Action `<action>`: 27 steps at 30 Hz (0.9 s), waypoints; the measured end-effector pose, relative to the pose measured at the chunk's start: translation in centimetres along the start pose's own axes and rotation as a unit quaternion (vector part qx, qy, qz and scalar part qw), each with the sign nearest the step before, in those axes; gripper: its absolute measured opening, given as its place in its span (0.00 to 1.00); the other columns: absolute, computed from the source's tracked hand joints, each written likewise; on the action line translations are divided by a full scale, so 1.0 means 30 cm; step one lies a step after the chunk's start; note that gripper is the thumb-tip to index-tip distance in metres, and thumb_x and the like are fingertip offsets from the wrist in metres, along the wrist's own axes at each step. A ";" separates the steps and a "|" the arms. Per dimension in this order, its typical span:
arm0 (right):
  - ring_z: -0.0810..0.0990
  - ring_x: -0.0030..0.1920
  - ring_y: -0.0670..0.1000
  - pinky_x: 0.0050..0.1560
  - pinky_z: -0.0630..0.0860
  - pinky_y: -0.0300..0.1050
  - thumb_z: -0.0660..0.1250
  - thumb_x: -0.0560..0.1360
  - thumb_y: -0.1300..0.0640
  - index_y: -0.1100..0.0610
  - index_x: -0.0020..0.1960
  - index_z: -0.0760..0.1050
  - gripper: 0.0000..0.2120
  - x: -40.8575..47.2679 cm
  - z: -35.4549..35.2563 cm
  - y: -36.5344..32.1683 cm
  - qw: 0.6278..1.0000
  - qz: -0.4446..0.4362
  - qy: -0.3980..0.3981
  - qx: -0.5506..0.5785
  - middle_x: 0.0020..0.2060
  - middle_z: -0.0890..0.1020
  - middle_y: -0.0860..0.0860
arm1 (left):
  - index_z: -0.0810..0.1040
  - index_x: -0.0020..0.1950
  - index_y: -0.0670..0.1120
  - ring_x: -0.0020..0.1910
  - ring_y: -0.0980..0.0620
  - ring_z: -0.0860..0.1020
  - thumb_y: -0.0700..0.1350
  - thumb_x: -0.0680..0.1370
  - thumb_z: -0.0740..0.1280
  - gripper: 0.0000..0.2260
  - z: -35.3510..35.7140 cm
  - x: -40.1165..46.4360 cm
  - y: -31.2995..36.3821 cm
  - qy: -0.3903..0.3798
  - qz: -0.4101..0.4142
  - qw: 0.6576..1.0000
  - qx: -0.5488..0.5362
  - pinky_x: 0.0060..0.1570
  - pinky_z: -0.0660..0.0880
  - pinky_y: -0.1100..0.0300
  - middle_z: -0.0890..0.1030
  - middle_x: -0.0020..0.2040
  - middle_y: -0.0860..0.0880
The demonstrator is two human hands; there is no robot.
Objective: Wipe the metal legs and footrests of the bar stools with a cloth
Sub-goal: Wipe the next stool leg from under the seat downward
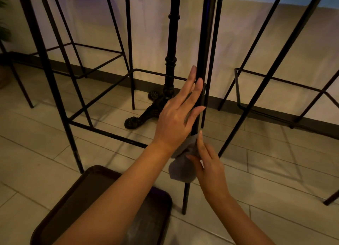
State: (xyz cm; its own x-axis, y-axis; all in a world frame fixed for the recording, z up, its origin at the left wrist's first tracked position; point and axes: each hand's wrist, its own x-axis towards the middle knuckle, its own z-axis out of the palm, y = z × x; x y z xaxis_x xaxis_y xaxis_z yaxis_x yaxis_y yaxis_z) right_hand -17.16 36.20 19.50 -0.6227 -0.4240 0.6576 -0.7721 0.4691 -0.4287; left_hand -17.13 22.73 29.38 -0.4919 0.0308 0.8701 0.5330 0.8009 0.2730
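Note:
A black metal stool leg (205,42) runs down the middle of the view to the tiled floor. A grey cloth (180,168) is wrapped around the leg low down. My right hand (207,164) pinches the cloth against the leg with thumb and fingers. My left hand (178,116) lies flat against the leg just above the cloth, fingers straight and spread, holding nothing that I can see. The stool's thin footrest bar (102,130) runs off to the left from the leg.
More black bar stools stand left (55,65) and right (275,65), their footrest frames low above the floor. An ornate cast table base (157,105) stands behind the leg, near the wall. A dark brown tray (77,204) lies on the floor below my left forearm.

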 end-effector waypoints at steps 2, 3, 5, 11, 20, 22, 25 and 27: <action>0.73 0.51 0.46 0.53 0.71 0.34 0.57 0.76 0.54 0.59 0.73 0.52 0.29 0.005 0.008 -0.004 1.000 -0.003 0.006 -0.017 0.53 0.77 0.56 | 0.45 0.73 0.57 0.61 0.56 0.72 0.48 0.81 0.56 0.25 0.001 -0.005 0.002 -0.003 -0.001 1.000 0.001 0.44 0.78 0.57 0.42 0.73 0.65; 0.73 0.52 0.47 0.52 0.72 0.35 0.56 0.76 0.54 0.60 0.73 0.51 0.29 0.003 0.014 -0.004 1.000 -0.005 0.004 -0.025 0.54 0.76 0.57 | 0.45 0.72 0.57 0.60 0.56 0.72 0.48 0.81 0.56 0.26 0.004 -0.007 0.002 -0.003 -0.003 1.000 -0.002 0.44 0.78 0.58 0.42 0.73 0.65; 0.72 0.54 0.47 0.53 0.73 0.37 0.55 0.76 0.55 0.60 0.73 0.51 0.28 -0.013 0.030 0.006 0.999 0.002 -0.011 -0.033 0.56 0.75 0.59 | 0.46 0.72 0.55 0.60 0.56 0.72 0.47 0.81 0.56 0.25 0.009 -0.011 0.004 0.001 -0.007 1.000 -0.011 0.44 0.78 0.57 0.42 0.73 0.65; 0.73 0.56 0.33 0.55 0.72 0.33 0.56 0.79 0.46 0.40 0.56 0.72 0.09 -0.074 0.041 -0.016 0.972 0.146 -0.044 0.177 0.56 0.77 0.38 | 0.54 0.71 0.43 0.64 0.56 0.70 0.46 0.81 0.56 0.21 0.019 -0.013 0.004 0.013 -0.015 1.000 -0.022 0.47 0.79 0.53 0.43 0.73 0.65; 0.69 0.56 0.38 0.58 0.63 0.25 0.61 0.72 0.61 0.51 0.74 0.51 0.34 -0.094 0.042 0.013 0.996 0.062 -0.064 0.017 0.59 0.74 0.51 | 0.48 0.72 0.54 0.71 0.66 0.57 0.48 0.81 0.54 0.22 0.026 -0.016 -0.004 0.013 0.006 1.000 -0.008 0.52 0.78 0.54 0.43 0.73 0.65; 0.76 0.50 0.45 0.53 0.70 0.33 0.67 0.71 0.64 0.52 0.75 0.47 0.41 -0.088 0.038 0.006 0.998 0.042 -0.053 -0.012 0.53 0.78 0.55 | 0.50 0.72 0.51 0.71 0.67 0.56 0.48 0.81 0.54 0.21 0.030 -0.017 -0.005 0.014 -0.001 1.000 -0.009 0.54 0.78 0.53 0.43 0.73 0.65; 0.79 0.45 0.49 0.48 0.73 0.35 0.71 0.69 0.65 0.50 0.75 0.48 0.44 -0.087 0.036 0.010 0.998 0.036 -0.038 -0.023 0.49 0.79 0.56 | 0.54 0.71 0.43 0.71 0.67 0.55 0.47 0.81 0.55 0.21 0.036 -0.023 -0.004 0.018 -0.014 1.000 -0.011 0.54 0.77 0.53 0.43 0.73 0.65; 0.80 0.44 0.51 0.46 0.75 0.40 0.70 0.70 0.64 0.48 0.72 0.51 0.39 -0.085 0.028 0.004 0.997 0.082 -0.015 0.007 0.48 0.80 0.55 | 0.53 0.71 0.42 0.71 0.67 0.55 0.46 0.81 0.56 0.21 0.040 -0.031 -0.005 0.019 -0.013 1.000 -0.005 0.54 0.78 0.53 0.43 0.73 0.65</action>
State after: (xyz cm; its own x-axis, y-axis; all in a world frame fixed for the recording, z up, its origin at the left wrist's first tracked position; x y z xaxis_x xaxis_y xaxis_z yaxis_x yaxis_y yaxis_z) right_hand -15.79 36.69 17.25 -0.7433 -0.3656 0.5602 -0.6619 0.5229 -0.5371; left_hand -17.58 23.30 28.02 -0.4795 -0.0119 0.8775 0.5283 0.7945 0.2994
